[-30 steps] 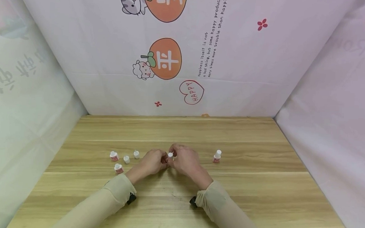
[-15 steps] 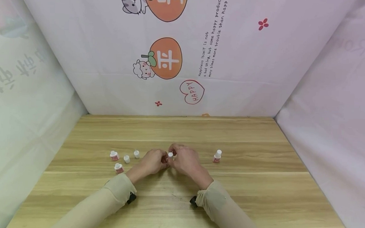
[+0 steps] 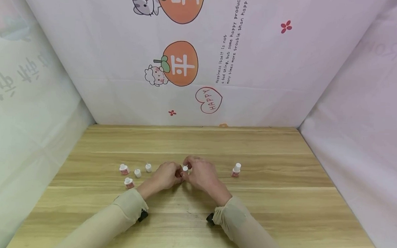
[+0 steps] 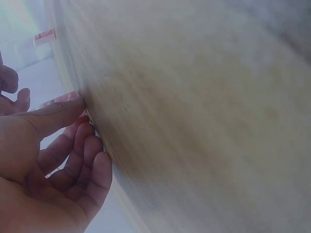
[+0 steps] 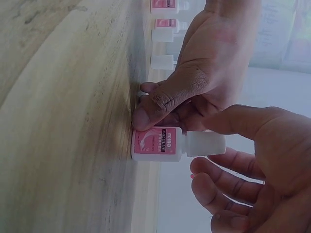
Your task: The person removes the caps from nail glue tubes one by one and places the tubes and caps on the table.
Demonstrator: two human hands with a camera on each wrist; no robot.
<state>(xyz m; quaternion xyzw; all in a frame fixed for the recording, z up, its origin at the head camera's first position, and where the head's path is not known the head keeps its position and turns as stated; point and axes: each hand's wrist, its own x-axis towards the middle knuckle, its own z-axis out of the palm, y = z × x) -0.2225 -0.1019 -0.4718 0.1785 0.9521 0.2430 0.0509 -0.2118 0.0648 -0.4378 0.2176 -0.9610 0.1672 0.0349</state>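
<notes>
A small bottle with a pink label [image 5: 156,144] and a white cap [image 5: 206,143] stands upright on the table between the hands. The left hand [image 3: 166,175] pinches the bottle's body low down, its thumb along the label in the right wrist view. Around the white cap, the right hand [image 3: 203,175] has its thumb and bent fingers; the thumb touches the cap and the fingertips lie close to it. In the left wrist view the left hand [image 4: 53,160] partly covers the pink label [image 4: 60,99].
Left of the hands stand two uncapped bottles [image 3: 124,169] [image 3: 129,183] and two loose white caps [image 3: 137,173] [image 3: 148,168]. Another capped bottle [image 3: 236,170] stands to the right. A printed white cloth [image 3: 253,85] rises behind the wooden table [image 3: 197,142].
</notes>
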